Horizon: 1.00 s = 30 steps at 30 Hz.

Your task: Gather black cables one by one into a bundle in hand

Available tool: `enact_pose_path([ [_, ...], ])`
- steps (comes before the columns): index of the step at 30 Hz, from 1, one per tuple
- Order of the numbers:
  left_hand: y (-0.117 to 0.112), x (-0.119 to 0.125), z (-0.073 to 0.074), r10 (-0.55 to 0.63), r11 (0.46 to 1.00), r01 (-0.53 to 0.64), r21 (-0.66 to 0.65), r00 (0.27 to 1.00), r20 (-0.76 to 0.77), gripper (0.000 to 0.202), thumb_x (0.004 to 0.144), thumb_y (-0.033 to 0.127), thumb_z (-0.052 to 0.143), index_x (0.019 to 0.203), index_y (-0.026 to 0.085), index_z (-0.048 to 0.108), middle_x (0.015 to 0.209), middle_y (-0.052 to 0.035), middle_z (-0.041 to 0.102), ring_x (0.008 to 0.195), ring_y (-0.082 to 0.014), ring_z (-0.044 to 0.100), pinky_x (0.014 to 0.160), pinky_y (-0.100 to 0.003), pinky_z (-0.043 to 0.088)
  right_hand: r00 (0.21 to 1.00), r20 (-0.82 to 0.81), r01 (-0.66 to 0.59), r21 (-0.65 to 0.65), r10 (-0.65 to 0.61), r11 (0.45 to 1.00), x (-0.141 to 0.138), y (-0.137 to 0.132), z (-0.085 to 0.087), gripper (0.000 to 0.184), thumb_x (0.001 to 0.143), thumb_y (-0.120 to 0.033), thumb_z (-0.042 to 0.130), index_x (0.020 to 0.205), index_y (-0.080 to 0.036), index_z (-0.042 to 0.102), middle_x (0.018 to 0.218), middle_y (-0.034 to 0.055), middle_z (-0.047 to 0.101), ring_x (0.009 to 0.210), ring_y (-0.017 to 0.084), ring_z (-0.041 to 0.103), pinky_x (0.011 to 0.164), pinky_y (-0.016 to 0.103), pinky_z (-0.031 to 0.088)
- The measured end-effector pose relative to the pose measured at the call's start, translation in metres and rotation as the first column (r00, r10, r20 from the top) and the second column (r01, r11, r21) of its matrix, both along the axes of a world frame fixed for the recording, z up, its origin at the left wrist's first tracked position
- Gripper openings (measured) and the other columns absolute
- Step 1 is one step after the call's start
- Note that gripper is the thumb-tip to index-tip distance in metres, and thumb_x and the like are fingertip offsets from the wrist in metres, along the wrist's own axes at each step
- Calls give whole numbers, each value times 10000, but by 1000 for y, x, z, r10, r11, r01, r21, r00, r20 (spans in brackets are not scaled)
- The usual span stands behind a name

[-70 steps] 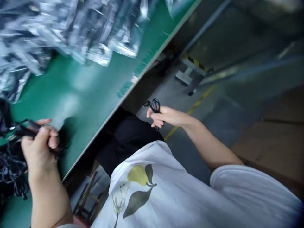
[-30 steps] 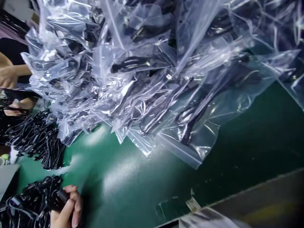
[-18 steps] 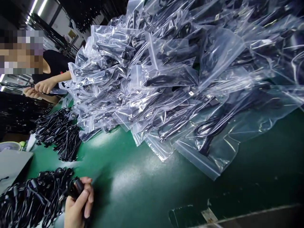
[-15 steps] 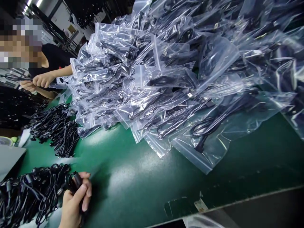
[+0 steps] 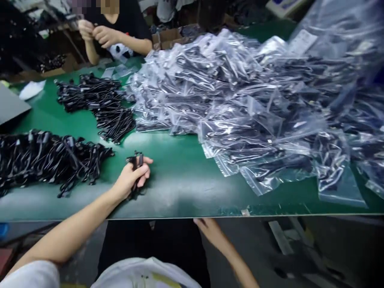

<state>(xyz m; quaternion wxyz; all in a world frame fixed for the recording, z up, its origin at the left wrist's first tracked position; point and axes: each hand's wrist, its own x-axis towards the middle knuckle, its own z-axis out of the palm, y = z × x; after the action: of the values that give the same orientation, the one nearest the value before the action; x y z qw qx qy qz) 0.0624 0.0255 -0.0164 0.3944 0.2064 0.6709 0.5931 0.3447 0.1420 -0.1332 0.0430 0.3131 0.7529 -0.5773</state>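
Note:
My left hand (image 5: 135, 176) is closed around a bundled black cable (image 5: 138, 159), just above the green table (image 5: 177, 172). The cable's connector end sticks up between thumb and fingers. To the left of that hand lies a pile of bundled black cables (image 5: 54, 160). My right hand (image 5: 211, 231) is low at the table's front edge, near my lap. Its fingertips are partly hidden by the edge, so its grip cannot be made out.
A large heap of clear zip bags with black cables (image 5: 204, 96) covers the table's middle and right. A second cable pile (image 5: 99, 100) lies farther back. Across the table, a co-worker's hands (image 5: 100, 34) are raised close together. A grey box (image 5: 12, 104) stands at the left edge.
The view has turned and levelled, so my lap and right hand now show. My left hand still grips the cable. The co-worker's hands have moved; the cable they held no longer shows clearly.

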Motion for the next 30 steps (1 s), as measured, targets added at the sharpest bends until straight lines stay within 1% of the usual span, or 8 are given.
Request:
enact_pose_path([
  [2, -2, -6, 0, -26, 998, 20, 55, 993, 111, 404, 801, 421, 749, 1056, 142, 607, 641, 61, 555, 392, -9, 355, 412, -184, 219, 970, -11, -242, -151, 243, 959, 6, -11, 32, 267, 967, -339, 581, 1115, -184, 739, 1025, 95, 773, 948, 222, 735, 906, 378, 572],
  [5, -5, -12, 5, -94, 988, 65, 138, 972, 216, 403, 808, 378, 744, 1099, 146, 591, 682, 55, 567, 430, -17, 379, 432, -191, 252, 839, -170, -544, -302, 517, 783, -10, -8, 95, 284, 965, -341, 560, 1068, -181, 771, 905, 80, 783, 794, 180, 733, 793, 308, 567],
  [8, -10, -19, 16, -143, 970, 88, 227, 960, 239, 443, 783, 307, 751, 1143, 153, 544, 774, 36, 600, 525, -44, 469, 477, -199, 322, 892, -275, -422, -229, 358, 877, -64, 7, 146, 319, 978, -428, 541, 1003, -184, 746, 807, 57, 740, 716, 159, 695, 758, 312, 555],
  [10, -13, -26, 21, -185, 962, 123, 244, 951, 249, 452, 768, 272, 746, 1144, 148, 527, 832, 20, 613, 591, -60, 511, 521, -210, 369, 933, -313, -222, -123, 175, 967, -114, 14, 160, 312, 949, -445, 596, 1145, -222, 692, 1010, 79, 738, 1000, 206, 685, 943, 382, 527],
  [13, -17, -35, 20, -211, 964, 165, 209, 951, 224, 373, 776, 292, 734, 1050, 141, 531, 801, 20, 604, 617, -74, 517, 570, -231, 402, 922, -352, -230, -158, 163, 960, -184, 14, 153, 494, 851, -425, 737, 1288, -250, 586, 1311, 81, 641, 1159, 213, 641, 1037, 396, 487],
  [17, -22, -41, 10, -238, 970, 232, 76, 968, 82, 263, 831, 306, 677, 992, 152, 538, 753, 16, 611, 641, -112, 553, 642, -267, 455, 930, -335, -283, -385, 153, 878, -230, 0, 122, 532, 806, -454, 779, 1225, -200, 571, 834, -23, 662, 634, 119, 637, 656, 273, 520],
  [23, -23, -41, 10, -299, 954, 298, 13, 952, 71, 538, 782, 221, 733, 1292, 187, 564, 1170, -60, 649, 1083, -225, 620, 935, -340, 500, 948, -313, -156, -606, -53, 780, -229, -3, 102, 400, 816, -455, 772, 1081, -176, 665, 577, -77, 549, 466, 77, 476, 474, 228, 375],
  [30, -17, -40, 12, -263, 965, 249, 86, 881, 394, 461, 812, 167, 717, 1255, 157, 587, 896, -20, 650, 827, -142, 637, 728, -250, 531, 947, -309, -165, -690, -82, 705, -229, 4, 103, 319, 841, -458, 745, 920, -167, 642, 446, -109, 481, 416, 89, 522, 468, 221, 405],
])
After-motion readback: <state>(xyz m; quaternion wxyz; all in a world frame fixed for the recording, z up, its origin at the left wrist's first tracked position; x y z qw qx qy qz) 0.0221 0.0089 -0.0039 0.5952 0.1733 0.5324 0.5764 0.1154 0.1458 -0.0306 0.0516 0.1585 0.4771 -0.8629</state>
